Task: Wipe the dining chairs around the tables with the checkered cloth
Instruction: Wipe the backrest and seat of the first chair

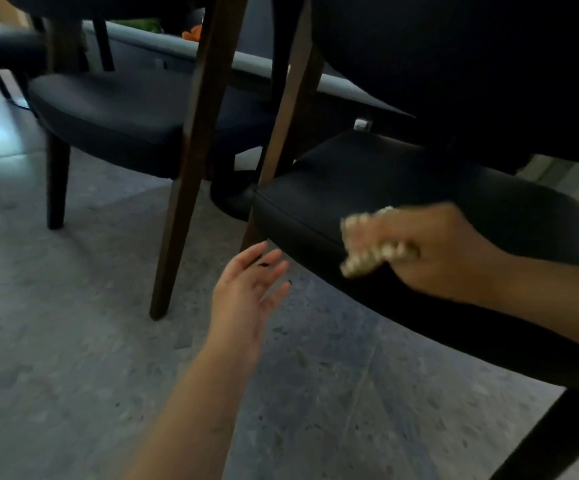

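Note:
My right hand [433,251] grips the bunched checkered cloth [367,247] against the front part of the near chair's dark padded seat [402,181]; hand and cloth are blurred. My left hand [246,292] hovers with fingers spread just below and left of that seat's front edge, touching nothing. The chair's dark backrest [471,64] fills the upper right. A second dark chair seat [108,112] on brown wooden legs stands to the left.
A brown wooden leg [191,161] slants down between the two chairs. The grey table edge [184,46] runs behind them. Grey speckled floor [73,341] lies open at the lower left. More dark chair legs stand at the far left.

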